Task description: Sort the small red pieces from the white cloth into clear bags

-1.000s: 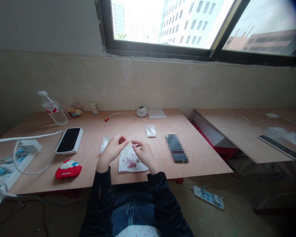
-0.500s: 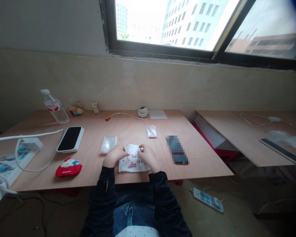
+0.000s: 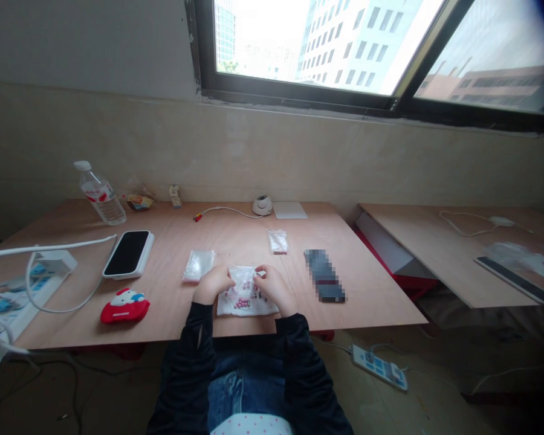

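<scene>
A crinkled white sheet [image 3: 226, 307], perhaps tissue, lies near the table's front edge with several small pink beads [image 3: 242, 304] and a few darker pieces on it. Over its left side is my left hand [image 3: 212, 284], thumb and fingertips pressed together. My right hand [image 3: 274, 287] is over the right side in a similar pinch. Whatever either pinch holds is too small to make out. Just beyond my left hand lies a clear plastic packet [image 3: 199, 264]. A second small packet [image 3: 278, 241] with something reddish along its bottom lies farther back.
On the left are a white-cased phone-like device [image 3: 129, 254], a red pouch [image 3: 125, 307], a power strip [image 3: 36, 293] with cables, and a water bottle [image 3: 100, 196]. A dome camera [image 3: 262, 205] stands at the back. A pixelated dark object [image 3: 325, 276] lies right.
My hands have shifted very slightly over the sheet, both still pinched. A little more of the sheet and its beads shows between them. The surrounding things have stayed put.
</scene>
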The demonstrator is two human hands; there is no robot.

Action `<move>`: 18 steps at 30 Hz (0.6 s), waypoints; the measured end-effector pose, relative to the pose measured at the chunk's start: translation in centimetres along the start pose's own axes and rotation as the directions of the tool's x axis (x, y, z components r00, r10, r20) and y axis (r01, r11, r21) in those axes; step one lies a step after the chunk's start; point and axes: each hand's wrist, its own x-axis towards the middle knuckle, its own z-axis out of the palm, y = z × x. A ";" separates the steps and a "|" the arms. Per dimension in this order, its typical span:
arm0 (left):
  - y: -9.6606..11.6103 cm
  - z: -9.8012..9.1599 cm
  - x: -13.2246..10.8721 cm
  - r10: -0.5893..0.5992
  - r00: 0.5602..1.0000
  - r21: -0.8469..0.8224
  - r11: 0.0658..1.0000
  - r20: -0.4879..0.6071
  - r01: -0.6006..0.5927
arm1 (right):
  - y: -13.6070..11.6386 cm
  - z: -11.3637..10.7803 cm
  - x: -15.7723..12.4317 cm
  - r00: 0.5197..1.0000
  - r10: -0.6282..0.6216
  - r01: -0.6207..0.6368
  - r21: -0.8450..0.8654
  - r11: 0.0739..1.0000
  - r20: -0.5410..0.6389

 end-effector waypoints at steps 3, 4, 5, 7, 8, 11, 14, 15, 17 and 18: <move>-0.5 0.1 0.3 0.005 0.999 -0.043 0.999 -0.051 -0.007 | -0.2 0.5 0.2 1.000 -0.004 0.004 0.047 0.999 0.002; -0.6 0.1 0.4 0.008 0.998 -0.062 0.998 -0.067 -0.012 | -0.2 0.6 0.2 1.000 -0.006 0.005 0.059 0.998 0.002; -0.8 0.1 0.6 0.013 0.997 -0.083 0.996 -0.081 -0.020 | -0.3 0.7 0.3 1.000 -0.007 0.007 0.074 0.997 0.003; -1.0 0.1 0.8 0.027 0.994 -0.132 0.990 -0.102 -0.041 | -0.4 0.8 0.3 1.000 -0.016 0.015 0.138 0.990 0.006; -1.0 0.1 0.9 0.037 0.993 -0.160 0.986 -0.111 -0.054 | -0.4 0.8 0.3 1.000 -0.023 0.022 0.184 0.983 0.002; -0.9 0.0 0.9 0.067 0.987 -0.256 0.961 -0.144 -0.102 | -0.7 0.6 0.3 0.997 -0.056 0.067 0.315 0.947 -0.045; -0.4 -0.3 0.8 0.086 0.979 -0.359 0.921 -0.186 -0.149 | -1.2 0.2 0.2 0.989 -0.088 0.132 0.421 0.897 -0.123; -0.2 -0.4 0.7 0.086 0.976 -0.393 0.905 -0.201 -0.161 | -1.5 0.1 0.1 0.984 -0.100 0.158 0.469 0.869 -0.146; 0.2 -0.8 0.4 0.081 0.970 -0.458 0.870 -0.229 -0.181 | -2.0 -0.1 0.0 0.973 -0.128 0.216 0.558 0.801 -0.193; 0.4 -0.9 0.2 0.077 0.968 -0.489 0.852 -0.240 -0.189 | -2.2 -0.1 -0.1 0.966 -0.140 0.244 0.588 0.772 -0.217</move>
